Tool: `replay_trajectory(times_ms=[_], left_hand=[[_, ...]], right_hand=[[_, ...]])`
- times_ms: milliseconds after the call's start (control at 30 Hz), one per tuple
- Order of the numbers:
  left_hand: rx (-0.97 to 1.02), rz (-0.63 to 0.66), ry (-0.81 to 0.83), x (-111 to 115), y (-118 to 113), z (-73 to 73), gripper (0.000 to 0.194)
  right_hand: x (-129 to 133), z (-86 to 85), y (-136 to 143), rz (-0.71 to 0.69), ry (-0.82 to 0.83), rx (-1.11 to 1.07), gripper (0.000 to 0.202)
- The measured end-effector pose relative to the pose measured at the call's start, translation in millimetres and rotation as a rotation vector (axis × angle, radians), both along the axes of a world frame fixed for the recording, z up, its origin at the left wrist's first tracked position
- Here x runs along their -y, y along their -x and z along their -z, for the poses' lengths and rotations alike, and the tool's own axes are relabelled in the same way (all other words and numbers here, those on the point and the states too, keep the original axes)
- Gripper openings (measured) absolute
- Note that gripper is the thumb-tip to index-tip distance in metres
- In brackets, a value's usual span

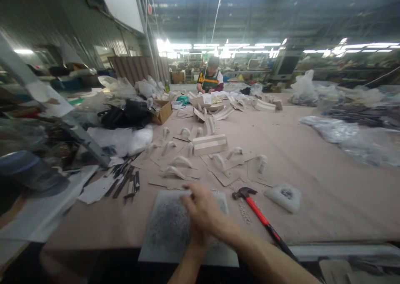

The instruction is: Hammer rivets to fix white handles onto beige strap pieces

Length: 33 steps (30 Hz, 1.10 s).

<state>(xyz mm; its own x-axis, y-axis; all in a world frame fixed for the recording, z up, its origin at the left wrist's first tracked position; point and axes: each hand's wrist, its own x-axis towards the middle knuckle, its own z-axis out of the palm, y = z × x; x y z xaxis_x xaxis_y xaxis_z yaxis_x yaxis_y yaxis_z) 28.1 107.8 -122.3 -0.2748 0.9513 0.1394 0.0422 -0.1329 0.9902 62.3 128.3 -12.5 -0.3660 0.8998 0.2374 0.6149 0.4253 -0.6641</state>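
Note:
My right hand is over a pale slab with a dark, worn middle, at the table's near edge. Its fingers look curled, but motion smears them and no object can be made out there. Against it and partly behind it is my left hand; its fingers are hidden. Right of the slab lies a claw hammer with a red and black handle. Small shiny bits are beside the hammer. Beyond the slab, several flat beige panels with curved handles are spread out.
A clear bag of small dark parts lies right of the hammer. Dark-handled tools are at left. Plastic bags cover the right side. A cardboard box stands farther back; a person is at the far end.

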Motion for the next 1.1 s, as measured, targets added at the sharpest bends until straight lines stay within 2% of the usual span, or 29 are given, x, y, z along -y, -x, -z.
replay_trajectory(times_ms=[100,200,333,467,567,633,733,833,933,1100], left_hand=[[-0.063,-0.08,0.032,-0.4,-2.4,-2.3,0.016],[-0.131,-0.117,0.077,-0.8,-4.9,-0.8,0.019],[-0.124,-0.107,0.094,-1.8,-6.5,1.6,0.023],[-0.084,-0.107,0.094,-1.3,-5.1,-4.1,0.024],[-0.036,-0.161,0.107,0.5,-1.8,-8.9,0.027],[0.017,-0.263,0.114,2.3,1.4,-10.1,0.031],[0.108,-0.402,0.114,5.5,6.7,-9.7,0.034],[0.119,-0.421,0.099,6.4,10.8,-9.8,0.034],[0.124,-0.293,0.094,2.2,13.2,-13.0,0.034],[0.098,0.076,0.097,-11.5,11.8,-21.2,0.03]], right_hand=[[-87.3,-0.2,-45.8,0.249,-0.053,0.191,0.035],[-141.9,3.7,-82.6,0.348,-0.032,0.295,0.037],[-162.8,4.4,-92.5,0.318,0.031,0.367,0.028],[-164.8,-14.2,-88.1,0.274,0.076,0.376,0.025],[-141.2,-26.2,-94.8,0.246,0.127,0.369,0.027],[-104.0,-25.8,-102.3,0.227,0.164,0.36,0.034],[-25.9,-10.0,-110.9,0.219,0.213,0.332,0.046],[46.0,16.5,-111.3,0.232,0.31,0.325,0.053],[85.8,36.9,-104.6,0.225,0.385,0.346,0.058],[96.8,43.6,-94.9,0.246,0.409,0.354,0.054]])
